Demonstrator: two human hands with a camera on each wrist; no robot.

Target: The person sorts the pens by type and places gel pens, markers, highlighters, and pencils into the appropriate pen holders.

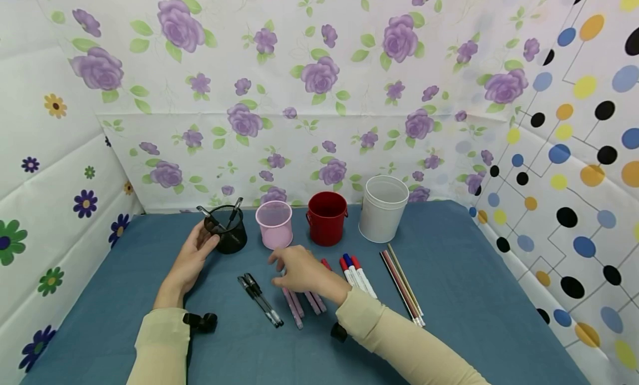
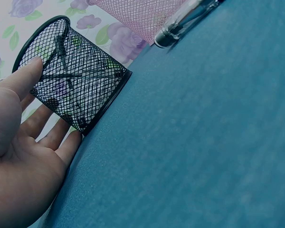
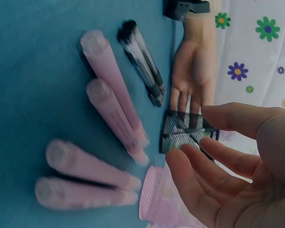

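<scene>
My left hand holds the black mesh pen cup at the left, its thumb at the rim and its fingers along the side. Two pens lean inside that cup. In the head view my right hand, fingers loosely bent and holding nothing, is over the pink highlighters. The right wrist view shows several pink highlighters lying in pairs, with the hand beside them. Clear-barrelled black pens lie between my two hands. Beyond the right hand stands a pink mesh cup.
A red bucket and a taller white bin stand along the back, near the floral cloth. Markers with red and blue caps and several pencils lie to the right on the blue tablecloth.
</scene>
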